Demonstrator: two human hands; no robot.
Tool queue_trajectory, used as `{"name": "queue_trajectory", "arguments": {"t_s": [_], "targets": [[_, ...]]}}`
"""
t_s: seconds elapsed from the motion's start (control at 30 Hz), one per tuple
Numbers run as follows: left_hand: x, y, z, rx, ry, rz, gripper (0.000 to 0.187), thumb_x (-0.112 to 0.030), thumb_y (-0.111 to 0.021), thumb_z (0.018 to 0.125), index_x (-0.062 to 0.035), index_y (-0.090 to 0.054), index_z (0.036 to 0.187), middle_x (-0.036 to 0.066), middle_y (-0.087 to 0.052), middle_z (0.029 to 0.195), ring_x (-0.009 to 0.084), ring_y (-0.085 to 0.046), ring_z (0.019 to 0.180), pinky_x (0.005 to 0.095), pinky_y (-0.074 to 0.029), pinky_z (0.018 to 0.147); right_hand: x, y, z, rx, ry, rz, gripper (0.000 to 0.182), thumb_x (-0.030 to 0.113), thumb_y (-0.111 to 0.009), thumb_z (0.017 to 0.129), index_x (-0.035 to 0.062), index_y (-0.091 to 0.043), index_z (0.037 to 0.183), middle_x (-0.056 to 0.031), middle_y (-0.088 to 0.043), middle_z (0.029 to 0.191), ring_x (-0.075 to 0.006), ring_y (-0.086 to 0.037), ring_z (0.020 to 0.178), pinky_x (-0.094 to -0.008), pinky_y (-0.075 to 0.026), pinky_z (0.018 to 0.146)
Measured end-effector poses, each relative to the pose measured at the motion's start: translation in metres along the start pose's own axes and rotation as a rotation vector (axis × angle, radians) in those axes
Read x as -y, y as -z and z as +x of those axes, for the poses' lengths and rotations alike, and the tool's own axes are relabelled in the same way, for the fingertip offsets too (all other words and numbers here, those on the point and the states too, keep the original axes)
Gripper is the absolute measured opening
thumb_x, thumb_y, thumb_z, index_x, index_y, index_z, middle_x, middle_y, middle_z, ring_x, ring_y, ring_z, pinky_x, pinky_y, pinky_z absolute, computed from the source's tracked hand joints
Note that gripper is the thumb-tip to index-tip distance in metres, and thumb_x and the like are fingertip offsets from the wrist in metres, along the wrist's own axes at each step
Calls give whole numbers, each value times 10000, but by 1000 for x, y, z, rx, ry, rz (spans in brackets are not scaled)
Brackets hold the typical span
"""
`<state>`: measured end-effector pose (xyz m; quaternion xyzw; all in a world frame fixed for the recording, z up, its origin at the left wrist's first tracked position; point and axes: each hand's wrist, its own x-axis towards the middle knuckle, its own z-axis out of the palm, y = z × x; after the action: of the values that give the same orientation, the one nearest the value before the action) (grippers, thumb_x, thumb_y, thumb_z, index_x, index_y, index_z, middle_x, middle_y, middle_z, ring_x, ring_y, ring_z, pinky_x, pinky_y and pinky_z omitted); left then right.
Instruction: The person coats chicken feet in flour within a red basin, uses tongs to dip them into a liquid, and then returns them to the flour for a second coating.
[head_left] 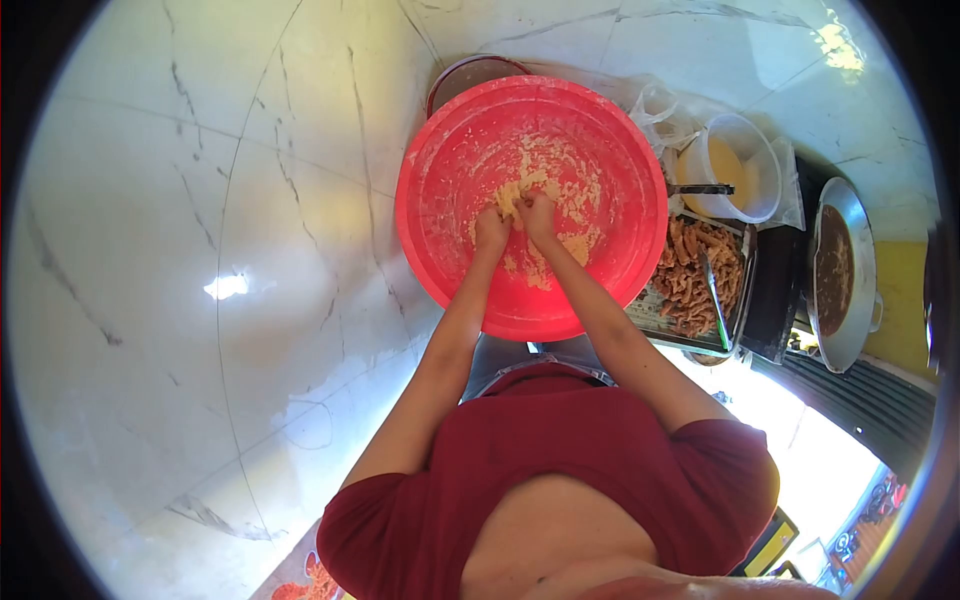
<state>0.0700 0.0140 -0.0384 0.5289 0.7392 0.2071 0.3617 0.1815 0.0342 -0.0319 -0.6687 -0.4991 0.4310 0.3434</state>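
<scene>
A large red basin (435,260) is in front of me, its inner wall smeared with pale flour or batter. Crumbly yellowish dough (522,188) lies in its middle, with loose bits scattered around. My left hand (492,228) is closed at the lower left edge of the dough. Close beside it, my right hand (537,214) curls its fingers into the same dough. The fingertips of both hands are partly hidden by the hands themselves and by the dough.
To the right, a metal tray (741,290) holds brown fried strips (695,265) and tongs (717,300). Behind it stands a clear tub (765,180) of yellow liquid. Farther right is a wide pan (866,270) with brown contents. Marbled tile walls (240,180) enclose the left side.
</scene>
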Motion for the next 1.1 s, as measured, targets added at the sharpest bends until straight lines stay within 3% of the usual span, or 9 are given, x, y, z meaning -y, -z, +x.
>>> {"name": "queue_trajectory", "arguments": {"t_s": [0.1, 0.2, 0.3, 0.5, 0.6, 0.7, 0.8, 1.0, 1.1], "targets": [[10, 3, 7, 107, 6, -214, 264, -160, -691, 750, 44, -577, 873, 181, -638, 840, 285, -633, 754, 355, -495, 666, -8, -1, 5, 19, -86, 179, 233, 79, -645, 780, -23, -637, 990, -139, -633, 834, -186, -604, 731, -287, -479, 657], [44, -7, 36, 510, 150, -633, 321, -183, -720, 731, 50, -584, 905, 171, -640, 839, 266, -631, 750, 330, -492, 673, -14, 11, 15, -6, -66, 233, 243, 80, -612, 811, -6, -629, 1037, -156, -641, 853, -189, -613, 752, -291, -484, 660], [3, 33, 15, 200, -9, 24, 380, -184, -728, 716, 64, -577, 962, 182, -641, 864, 284, -633, 795, 332, -504, 691, -12, 32, 16, -59, 64, -192, 263, 71, -591, 822, 1, -611, 1075, -174, -640, 876, -214, -620, 761, -304, -487, 662], [7, 26, 25, 340, 71, 296, 528, -303, -689, 751, 47, -520, 1109, 215, -585, 1080, 334, -606, 943, 406, -496, 812, -2, 30, 6, -62, 100, -259, 265, 54, -599, 807, -4, -607, 1065, -183, -590, 964, -260, -617, 760, -359, -496, 681], [-4, 11, 13, 152, 174, 417, 493, -285, -683, 748, 61, -539, 1068, 222, -600, 1043, 347, -593, 965, 404, -490, 814, -10, 16, 2, -82, 249, -374, 257, 47, -600, 804, -9, -609, 1055, -182, -571, 979, -264, -615, 776, -370, -497, 689], [5, 6, 22, 213, 154, 367, 385, -277, -662, 765, 59, -598, 941, 236, -609, 1000, 346, -591, 969, 419, -484, 810, -12, 11, 2, -70, 266, -299, 268, 35, -598, 799, -7, -604, 1063, -172, -571, 988, -268, -608, 821, -363, -494, 708], [11, 25, 29, 482, -150, 444, 322, -211, -598, 812, 33, -588, 1023, 201, -641, 940, 278, -638, 877, 390, -509, 720, 2, 7, 7, -58, 130, -116, 263, 18, -593, 778, -1, -614, 1039, -167, -564, 967, -285, -589, 864, -365, -482, 732], [11, 65, 32, 640, 178, -93, 270, -210, -607, 827, 60, -615, 819, 132, -644, 700, 207, -649, 604, 314, -510, 518, -6, -15, 31, -29, 447, -514, 182, 10, -566, 763, -6, -618, 936, -157, -533, 903, -297, -550, 870, -378, -462, 768], [44, 56, 53, 655, 183, -47, 313, -215, -589, 834, 70, -591, 964, 170, -651, 815, 224, -653, 660, 321, -511, 564, -13, -22, 25, -62, 536, -558, 159, -3, -556, 762, -10, -609, 912, -152, -522, 878, -286, -537, 858, -366, -457, 778]]}}
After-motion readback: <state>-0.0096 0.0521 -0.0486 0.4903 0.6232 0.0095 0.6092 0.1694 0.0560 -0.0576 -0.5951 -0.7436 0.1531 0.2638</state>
